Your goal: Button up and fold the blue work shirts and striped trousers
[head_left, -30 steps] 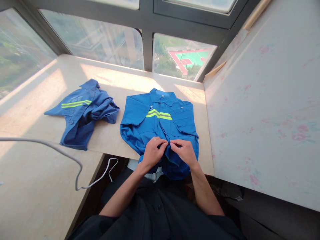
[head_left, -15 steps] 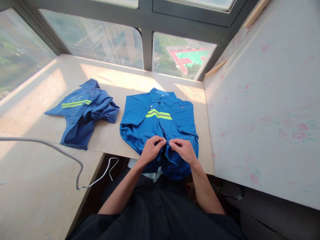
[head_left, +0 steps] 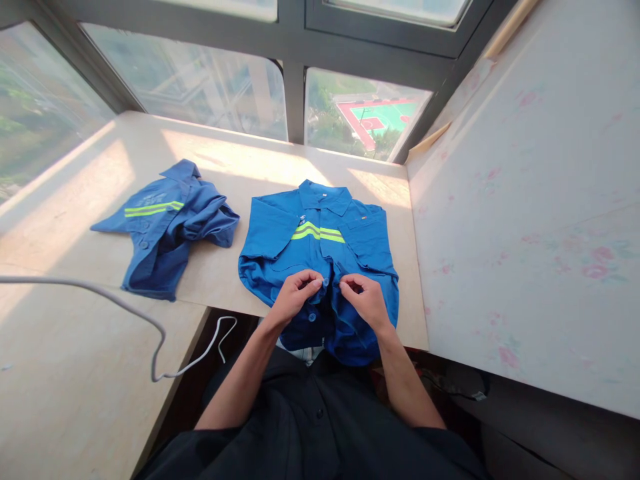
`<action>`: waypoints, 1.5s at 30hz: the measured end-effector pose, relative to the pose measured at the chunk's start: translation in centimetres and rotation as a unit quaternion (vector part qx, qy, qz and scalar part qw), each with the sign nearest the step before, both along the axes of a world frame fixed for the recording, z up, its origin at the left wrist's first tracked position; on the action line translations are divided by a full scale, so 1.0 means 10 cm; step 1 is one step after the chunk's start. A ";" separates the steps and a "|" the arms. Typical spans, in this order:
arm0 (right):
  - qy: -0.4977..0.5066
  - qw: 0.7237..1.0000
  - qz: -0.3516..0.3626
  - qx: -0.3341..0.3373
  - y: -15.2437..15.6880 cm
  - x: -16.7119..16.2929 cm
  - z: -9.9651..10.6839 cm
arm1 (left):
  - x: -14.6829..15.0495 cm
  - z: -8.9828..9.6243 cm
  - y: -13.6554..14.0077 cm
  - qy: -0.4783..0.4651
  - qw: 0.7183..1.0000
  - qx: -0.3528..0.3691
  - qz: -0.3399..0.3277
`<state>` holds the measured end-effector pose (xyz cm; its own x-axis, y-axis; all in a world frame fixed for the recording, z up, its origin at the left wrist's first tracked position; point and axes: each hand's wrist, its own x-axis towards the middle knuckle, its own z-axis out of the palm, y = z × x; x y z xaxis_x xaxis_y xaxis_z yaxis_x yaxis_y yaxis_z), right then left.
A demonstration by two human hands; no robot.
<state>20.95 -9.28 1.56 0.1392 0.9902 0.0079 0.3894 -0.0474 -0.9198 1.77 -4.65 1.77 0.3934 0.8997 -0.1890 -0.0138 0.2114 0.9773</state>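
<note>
A blue work jacket (head_left: 320,250) with a yellow-green reflective stripe lies front up, its collar toward the window and its hem hanging over the table edge. My left hand (head_left: 296,293) pinches one front edge of the jacket, right beside a blue button (head_left: 326,282). Another button (head_left: 312,317) shows lower on the same edge. Across a narrow gap, my right hand (head_left: 367,298) pinches the opposite front edge. Between the hands the front hangs parted. The fingertips partly hide the cloth they grip.
A second blue jacket (head_left: 173,223), crumpled, rests on the table (head_left: 235,157) to the left. A grey cable (head_left: 125,308) loops across the left tabletop (head_left: 65,380) and past its edge. Windows (head_left: 200,83) stand behind; a flowered panel (head_left: 530,233) bounds the right side.
My hands have moved apart, the left one shifting left. The front edges have separated, and the button by my left fingertips now shows.
</note>
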 end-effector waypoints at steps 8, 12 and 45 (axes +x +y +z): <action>-0.009 0.995 -0.089 -0.042 -0.08 0.35 -0.02 | -0.56 -0.02 0.05 0.150 0.981 0.011 0.124; -0.094 0.989 -0.068 -0.090 -0.08 0.36 -0.08 | -0.56 0.04 0.00 0.295 0.949 0.084 0.073; -0.383 0.919 0.094 -0.011 0.39 -0.12 -0.34 | 0.21 -0.43 0.19 0.460 0.838 0.268 -0.116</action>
